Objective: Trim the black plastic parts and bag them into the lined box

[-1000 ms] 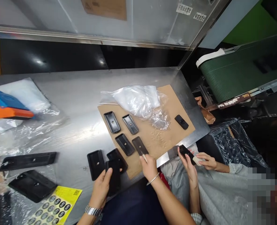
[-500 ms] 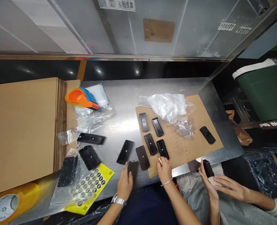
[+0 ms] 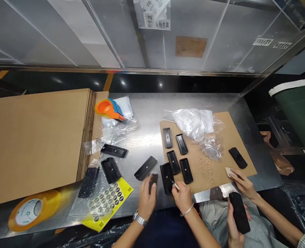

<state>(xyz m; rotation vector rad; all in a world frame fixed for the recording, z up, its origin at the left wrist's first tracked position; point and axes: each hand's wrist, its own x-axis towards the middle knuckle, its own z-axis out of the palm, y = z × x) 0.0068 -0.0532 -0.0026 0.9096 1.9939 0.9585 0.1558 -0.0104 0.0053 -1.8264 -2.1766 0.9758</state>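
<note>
Head view, lower centre: left hand (image 3: 146,199) grips a black part (image 3: 153,180) at the table (image 3: 142,113) edge, fingers wrapped round its lower end. Right hand (image 3: 182,197) pinches a thin tool (image 3: 175,184), tip beside another part (image 3: 166,173). Risk, I'd say: the tool slips and scratches the part; the co-worker's hand (image 3: 242,184) is near.

Flattened cardboard boxes (image 3: 36,137) lie left, a tape roll (image 3: 30,213) before them; an orange dispenser (image 3: 108,108) and plastic bags (image 3: 193,122) lie behind.
</note>
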